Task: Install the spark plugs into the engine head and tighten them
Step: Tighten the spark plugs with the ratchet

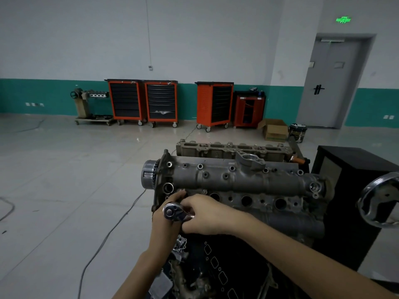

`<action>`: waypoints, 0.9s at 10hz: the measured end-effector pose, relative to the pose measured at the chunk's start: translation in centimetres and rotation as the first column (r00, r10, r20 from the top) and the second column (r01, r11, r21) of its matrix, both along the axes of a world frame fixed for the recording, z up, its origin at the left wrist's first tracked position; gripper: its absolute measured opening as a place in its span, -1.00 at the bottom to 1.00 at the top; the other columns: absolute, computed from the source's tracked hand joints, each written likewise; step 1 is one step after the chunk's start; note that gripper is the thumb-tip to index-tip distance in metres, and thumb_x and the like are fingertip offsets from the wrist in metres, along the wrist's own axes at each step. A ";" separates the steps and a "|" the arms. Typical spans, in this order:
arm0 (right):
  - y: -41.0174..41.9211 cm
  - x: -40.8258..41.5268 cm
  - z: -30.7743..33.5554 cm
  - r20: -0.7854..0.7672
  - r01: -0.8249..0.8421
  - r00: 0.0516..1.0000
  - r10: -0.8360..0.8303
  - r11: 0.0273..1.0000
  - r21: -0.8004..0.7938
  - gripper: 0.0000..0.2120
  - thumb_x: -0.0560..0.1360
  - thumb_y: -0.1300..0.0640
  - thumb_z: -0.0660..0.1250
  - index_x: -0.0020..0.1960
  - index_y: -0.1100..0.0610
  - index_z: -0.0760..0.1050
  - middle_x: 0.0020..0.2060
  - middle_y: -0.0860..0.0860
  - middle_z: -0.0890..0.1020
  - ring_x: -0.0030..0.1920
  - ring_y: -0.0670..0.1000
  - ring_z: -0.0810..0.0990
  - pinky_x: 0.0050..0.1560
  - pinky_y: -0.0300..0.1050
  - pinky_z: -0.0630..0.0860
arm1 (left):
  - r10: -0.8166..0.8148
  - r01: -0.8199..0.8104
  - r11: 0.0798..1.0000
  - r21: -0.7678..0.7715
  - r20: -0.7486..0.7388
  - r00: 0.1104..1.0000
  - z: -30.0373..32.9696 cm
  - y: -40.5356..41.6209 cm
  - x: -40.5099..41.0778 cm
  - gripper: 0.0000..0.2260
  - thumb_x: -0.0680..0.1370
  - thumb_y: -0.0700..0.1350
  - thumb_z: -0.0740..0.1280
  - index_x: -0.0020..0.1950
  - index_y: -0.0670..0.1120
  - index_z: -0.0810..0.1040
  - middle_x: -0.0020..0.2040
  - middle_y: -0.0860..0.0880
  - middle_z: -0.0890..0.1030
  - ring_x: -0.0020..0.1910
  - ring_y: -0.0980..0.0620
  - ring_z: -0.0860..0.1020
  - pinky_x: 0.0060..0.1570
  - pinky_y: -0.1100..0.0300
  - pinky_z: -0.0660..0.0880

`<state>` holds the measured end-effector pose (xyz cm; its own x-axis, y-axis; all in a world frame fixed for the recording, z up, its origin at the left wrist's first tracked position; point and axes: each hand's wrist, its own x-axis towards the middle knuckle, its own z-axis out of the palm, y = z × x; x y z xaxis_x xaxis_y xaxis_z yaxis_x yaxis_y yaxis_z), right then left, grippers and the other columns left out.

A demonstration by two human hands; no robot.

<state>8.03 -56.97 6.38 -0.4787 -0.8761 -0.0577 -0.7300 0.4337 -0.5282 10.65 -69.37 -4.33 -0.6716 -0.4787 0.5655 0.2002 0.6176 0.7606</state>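
Observation:
The grey engine head [239, 180] sits on a stand in front of me, with a row of round plug wells [246, 200] along its near side. A chrome ratchet [172, 211] stands over the leftmost well, its head facing me. My left hand [166, 221] cups the ratchet head from below and behind. My right hand [207, 214] grips the ratchet handle, fingers curled round it. No spark plug shows; the leftmost well is hidden under my hands.
A chrome handwheel [380, 201] juts out at the right beside a black cabinet [349, 169]. A second cylinder head [233, 148] lies behind the engine. Orange tool carts [160, 103] line the far wall. Cables [112, 229] run across the floor at the left.

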 end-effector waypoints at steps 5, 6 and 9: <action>-2.2 -1.3 5.9 -0.994 -0.045 0.113 0.008 0.999 0.002 -0.80 0.51 0.24 0.18 0.05 0.09 0.53 0.08 0.05 0.59 0.24 0.08 0.44 0.47 0.03 -0.06 | -0.167 0.157 0.983 0.096 0.110 0.980 1.8 -0.6 1.6 -0.75 0.56 -0.19 0.28 0.03 0.18 0.58 -0.02 0.34 0.58 0.01 0.37 0.53 -0.06 0.42 0.46; -1.3 -1.1 5.7 -0.987 -0.008 0.145 -0.066 0.998 -0.068 -0.81 0.49 0.25 0.21 0.05 0.10 0.50 -0.02 0.02 0.60 0.10 0.06 0.50 0.44 -0.01 0.06 | -0.066 0.055 0.977 0.207 0.050 0.997 1.5 0.2 1.4 -0.90 0.54 -0.14 0.33 -0.04 0.06 0.56 -0.13 0.16 0.61 -0.14 0.23 0.55 -0.10 0.24 0.49; 4.9 1.2 2.5 -0.778 0.340 0.603 -0.177 0.939 0.049 -0.81 0.41 -0.06 0.32 -0.17 0.04 0.39 -0.12 0.01 0.59 -0.08 0.07 0.57 -0.25 -0.16 0.23 | 0.113 -0.063 0.914 0.402 -0.101 0.988 0.5 2.6 -0.3 -0.82 0.55 -0.19 0.31 0.13 -0.10 0.61 -0.02 0.07 0.63 -0.05 0.35 0.54 -0.04 0.41 0.44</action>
